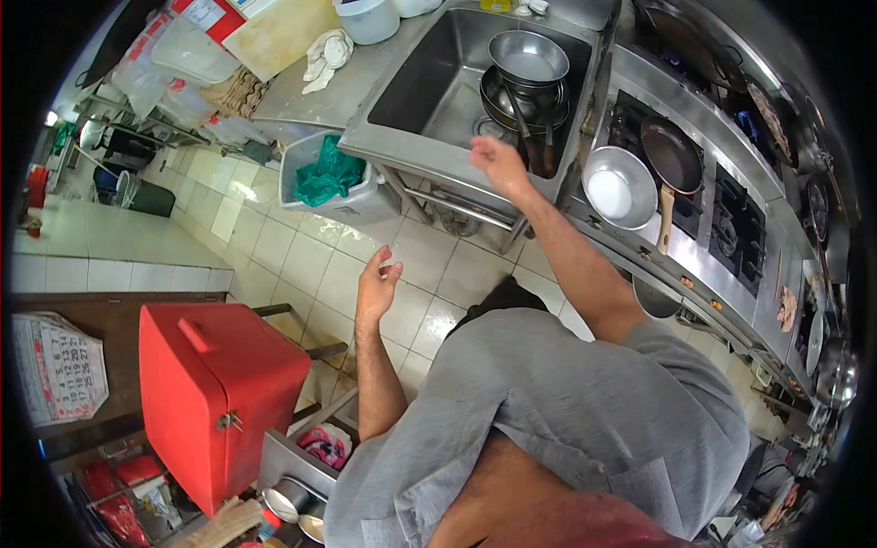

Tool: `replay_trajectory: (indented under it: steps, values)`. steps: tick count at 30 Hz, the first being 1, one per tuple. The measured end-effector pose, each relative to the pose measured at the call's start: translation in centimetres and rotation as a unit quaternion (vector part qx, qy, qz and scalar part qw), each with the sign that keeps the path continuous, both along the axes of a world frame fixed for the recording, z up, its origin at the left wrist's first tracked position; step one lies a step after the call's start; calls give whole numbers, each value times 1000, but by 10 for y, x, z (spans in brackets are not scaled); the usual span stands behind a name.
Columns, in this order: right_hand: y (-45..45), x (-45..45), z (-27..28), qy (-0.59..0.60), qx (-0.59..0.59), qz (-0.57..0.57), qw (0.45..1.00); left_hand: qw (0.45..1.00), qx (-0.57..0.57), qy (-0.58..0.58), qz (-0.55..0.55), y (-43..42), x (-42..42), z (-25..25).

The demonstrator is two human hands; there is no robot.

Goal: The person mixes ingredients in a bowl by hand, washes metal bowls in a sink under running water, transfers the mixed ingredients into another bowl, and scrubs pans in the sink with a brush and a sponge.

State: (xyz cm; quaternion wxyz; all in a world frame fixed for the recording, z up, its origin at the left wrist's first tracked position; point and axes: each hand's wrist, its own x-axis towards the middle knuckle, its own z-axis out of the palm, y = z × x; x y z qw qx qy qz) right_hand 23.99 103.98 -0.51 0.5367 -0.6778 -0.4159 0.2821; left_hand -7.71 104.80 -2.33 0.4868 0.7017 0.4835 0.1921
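Note:
My left hand (377,284) is raised over the tiled floor, its fingers slightly curled and apart, with nothing in it. Near the front edge of the steel sink (416,87) is my right hand (498,162), fingers partly bent and apart, holding nothing. Inside the sink, a metal bowl (528,58) sits on dark pans (498,99) whose handles point toward me. To the right of my right hand, a silver pan (620,188) with something white in it rests at the stove's edge, beside a dark frying pan (671,153) with a wooden handle.
A grey bin (352,209) with a green bag (329,172) stands left of the sink. The red box (219,374) is at the lower left, near an open drawer (297,463). Burners (736,228) line the right side, with flames at the back. A cloth (327,59) lies on the counter.

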Motion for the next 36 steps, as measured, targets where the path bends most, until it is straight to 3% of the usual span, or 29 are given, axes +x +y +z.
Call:
replay_trajectory:
  steps: [3, 4, 6, 7, 8, 9, 10, 13, 14, 17, 18, 19, 21, 22, 25, 27, 28, 30, 31, 33, 35, 36]
  values:
    - [62, 39, -29, -61, -69, -182, 979, 998, -30, -51, -24, 24, 15, 1]
    - [79, 51, -43, -56, -72, -188, 978, 996, -49, -68, -26, 33, 25, 7]
    - [109, 74, -75, 196, -230, -163, 939, 995, -57, -77, -41, 55, 46, 25]
    - [121, 84, -98, 201, -228, -168, 938, 993, -62, -89, -49, 66, 56, 32]
    - [131, 92, -122, -1, -271, -144, 952, 993, -61, -82, -56, 77, 65, 37]
    - [143, 99, -133, -202, -303, -115, 924, 990, -69, -99, -67, 90, 75, 43]
    - [128, 83, -86, -160, -326, -152, 919, 987, -77, -119, -79, 104, 89, 49]
    - [120, 94, -75, -217, -373, -130, 893, 977, -111, -134, -122, 140, 131, 55]
    - [125, 109, -98, -184, -416, -98, 885, 972, -120, -142, -145, 152, 149, 52]
    - [115, 102, -126, -133, -448, -140, 873, 959, -112, -86, -244, 182, 204, 41]
    - [110, 113, -128, -125, -483, -50, 865, 956, -119, -87, -253, 191, 220, 31]
    - [107, 118, -138, -122, -489, -56, 862, 945, -96, -70, -305, 201, 236, 17]
    - [103, 116, -165, -78, -466, -168, 865, 930, -80, -56, -356, 219, 265, -5]
    - [101, 117, -178, -73, -471, -170, 862, 919, -94, -15, -383, 229, 278, -13]
    - [105, 122, -192, -209, -416, -245, 850, 884, -103, 81, -448, 264, 321, -63]
    - [111, 127, -171, 131, -415, -269, 859, 861, -100, 130, -482, 272, 339, -91]
    - [115, 130, -154, 128, -418, -275, 856, 844, -121, 189, -487, 274, 350, -98]
    - [118, 125, -124, 361, -279, -257, 852, 821, -142, 244, -497, 267, 369, -115]
    - [120, 124, -118, 357, -277, -263, 852, 816, -139, 255, -500, 258, 380, -127]
    - [121, 122, -105, 455, -230, -245, 824, 846, -172, 105, -494, 242, 390, -170]
    - [124, 117, -113, 438, -188, -245, 844, 850, -293, -126, -418, 223, 393, -232]
    - [126, 115, -104, 436, -175, -268, 841, 831, -383, -123, -385, 221, 397, -237]
